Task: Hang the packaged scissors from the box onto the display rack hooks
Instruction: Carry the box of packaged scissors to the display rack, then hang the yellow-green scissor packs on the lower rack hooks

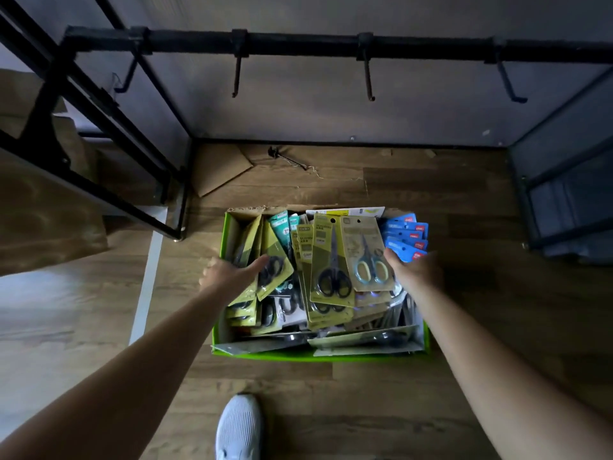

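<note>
On the wood floor [464,327], below the bare hooks [369,78], the box [298,356] of packs [331,260] is reached into: the left grip [232,275] lies spread on them, the right grip's [418,272] hold cannot be told, and one pack should be pinched singly near its hang-hole.

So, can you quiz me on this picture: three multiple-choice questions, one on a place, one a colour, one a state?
1. Where does the box of packaged scissors stand? A on a table; B on the wooden floor; C on a shelf.
2. What colour is the box? A green; B red; C white.
3. How are the hooks on the rail? A full; B bare; C taped over.
Answers: B, floorboards surround it; A, its walls show green; B, nothing hangs from them.
</note>
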{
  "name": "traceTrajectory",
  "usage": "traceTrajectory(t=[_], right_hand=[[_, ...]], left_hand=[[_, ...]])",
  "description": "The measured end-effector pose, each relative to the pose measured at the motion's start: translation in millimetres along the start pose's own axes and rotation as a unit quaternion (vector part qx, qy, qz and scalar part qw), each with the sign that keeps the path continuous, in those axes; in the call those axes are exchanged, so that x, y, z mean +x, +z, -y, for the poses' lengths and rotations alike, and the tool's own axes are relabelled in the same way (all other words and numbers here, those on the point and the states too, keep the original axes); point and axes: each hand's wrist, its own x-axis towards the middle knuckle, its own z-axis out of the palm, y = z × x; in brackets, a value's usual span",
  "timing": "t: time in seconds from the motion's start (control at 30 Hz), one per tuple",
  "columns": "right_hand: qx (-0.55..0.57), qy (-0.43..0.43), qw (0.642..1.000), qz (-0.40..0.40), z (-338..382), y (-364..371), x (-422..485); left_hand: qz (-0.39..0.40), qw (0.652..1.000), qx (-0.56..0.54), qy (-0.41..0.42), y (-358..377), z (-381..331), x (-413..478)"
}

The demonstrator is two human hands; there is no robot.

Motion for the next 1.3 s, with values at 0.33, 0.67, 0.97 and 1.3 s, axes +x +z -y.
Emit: traceTrajectory(t=[0.33, 0.67, 0.97, 1.3], right_hand=[[-0.073, -0.191, 0.971, 0.123, 66.1, 4.7, -119.9], [-0.096, -0.253, 0.950, 0.157, 119.6, 87.7, -156.1], [-0.228, -0.300, 0.918, 0.121, 135.9, 151.0, -110.0], [-0.262, -0.305, 0.903, 0.154, 154.2, 149.1, -112.0]], left_hand=[[-0.018, 0.995, 0.044, 0.093, -38.5, -27.8, -63.5], [0.009, 0.987, 0.031, 0.157, -48.3, -19.2, -2.2], [0.028, 0.973, 0.112, 0.200, -17.6, -30.0, 63.1], [0.002, 0.970, 0.101, 0.223, -13.9, -12.2, 68.0]])
